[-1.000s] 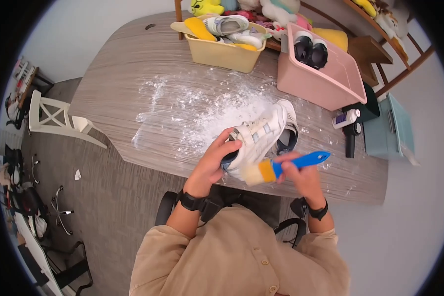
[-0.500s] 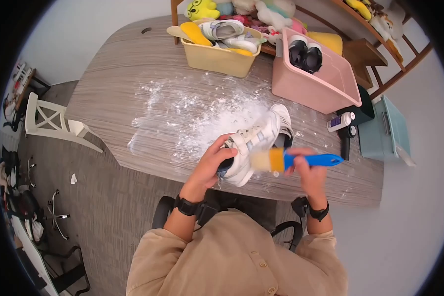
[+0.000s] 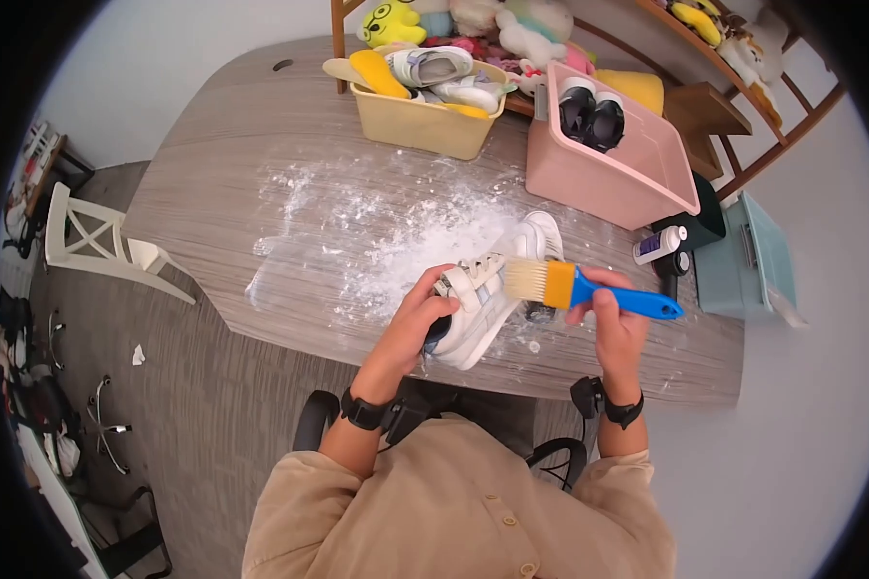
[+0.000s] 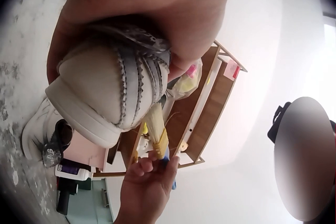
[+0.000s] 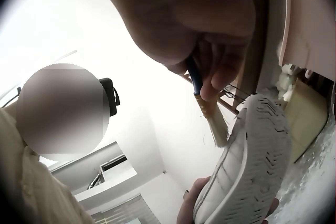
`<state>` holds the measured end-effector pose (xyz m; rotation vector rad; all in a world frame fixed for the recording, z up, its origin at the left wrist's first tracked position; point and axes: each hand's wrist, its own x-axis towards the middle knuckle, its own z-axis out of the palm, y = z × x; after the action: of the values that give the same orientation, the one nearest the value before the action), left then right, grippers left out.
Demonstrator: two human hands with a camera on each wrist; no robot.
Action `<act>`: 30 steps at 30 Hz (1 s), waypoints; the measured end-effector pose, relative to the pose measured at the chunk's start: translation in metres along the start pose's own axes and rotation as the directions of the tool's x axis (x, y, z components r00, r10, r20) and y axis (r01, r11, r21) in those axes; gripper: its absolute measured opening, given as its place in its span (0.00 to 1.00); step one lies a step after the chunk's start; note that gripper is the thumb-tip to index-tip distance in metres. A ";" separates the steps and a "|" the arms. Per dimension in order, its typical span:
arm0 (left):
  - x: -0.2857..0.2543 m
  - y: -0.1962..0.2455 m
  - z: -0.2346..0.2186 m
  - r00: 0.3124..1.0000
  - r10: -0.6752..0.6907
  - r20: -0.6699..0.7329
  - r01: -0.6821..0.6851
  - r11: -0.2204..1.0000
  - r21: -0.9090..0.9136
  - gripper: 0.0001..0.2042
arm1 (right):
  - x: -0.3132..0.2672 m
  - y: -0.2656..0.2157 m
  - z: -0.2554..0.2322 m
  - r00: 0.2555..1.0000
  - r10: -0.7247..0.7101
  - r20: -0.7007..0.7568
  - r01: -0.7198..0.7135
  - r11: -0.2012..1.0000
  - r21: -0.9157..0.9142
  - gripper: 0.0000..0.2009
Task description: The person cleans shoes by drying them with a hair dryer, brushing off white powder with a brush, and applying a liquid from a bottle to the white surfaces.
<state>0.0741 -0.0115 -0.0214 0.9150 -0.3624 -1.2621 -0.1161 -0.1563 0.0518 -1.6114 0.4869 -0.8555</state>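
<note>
A white shoe is held up over the table's near edge; my left hand grips its heel end, thumb at the dark opening. My right hand pinches the blue handle of a brush, whose pale bristles lie at the upper side of that shoe. The second white shoe sits on the table behind, partly hidden. In the left wrist view the held shoe's heel shows, bristles beside it. The right wrist view shows its patterned sole and the brush.
White powder is spread over the table. Behind stand a yellow bin of shoes and a pink bin with dark shoes. A white bottle, a black object and a teal box are at the right.
The brush has moved up along the held shoe, from its lower side to nearer the laces, and its handle now slants down to the right. The left hand keeps its grip on the shoe.
</note>
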 end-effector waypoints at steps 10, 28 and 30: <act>-0.002 -0.009 0.000 0.984 0.168 0.064 -0.179 0.881 0.437 0.30 | -0.022 0.008 -0.010 0.971 0.216 0.102 -0.209 0.975 -0.079 0.10; -0.004 0.000 0.012 0.959 0.285 0.004 -0.214 0.709 0.672 0.28 | -0.019 0.017 -0.005 0.969 0.245 0.017 -0.241 0.962 -0.129 0.09; -0.004 -0.002 0.007 0.951 0.310 -0.009 -0.209 0.662 0.720 0.27 | -0.029 0.021 -0.006 0.949 0.302 0.092 -0.280 0.940 -0.194 0.09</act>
<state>0.0672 -0.0105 -0.0177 1.5407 -0.8900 -0.7657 -0.1365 -0.1441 0.0244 -1.6896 0.7129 -0.4994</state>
